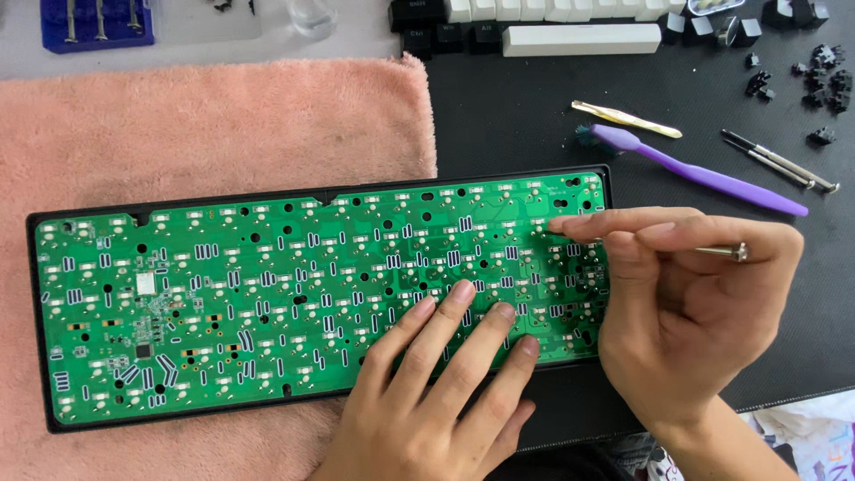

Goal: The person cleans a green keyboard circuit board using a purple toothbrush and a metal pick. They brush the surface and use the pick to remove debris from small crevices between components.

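A green keyboard circuit board (223, 276) lies face-down in its black frame, across a pink towel (205, 125) and a black mat (534, 116). My left hand (436, 392) rests flat on the board's lower right part, fingers spread apart and pressing down. My right hand (686, 303) hovers over the board's right end, fingers pinched around a thin metal screwdriver (726, 252) whose end sticks out to the right. Its tip is hidden behind my fingers.
On the mat behind the board lie a purple toothbrush (704, 174), yellow tweezers (623, 118), two slim screwdrivers (779, 160), loose black switches (819, 76) and white and black keycaps (570, 36). A blue tool case (98, 22) sits at the far left.
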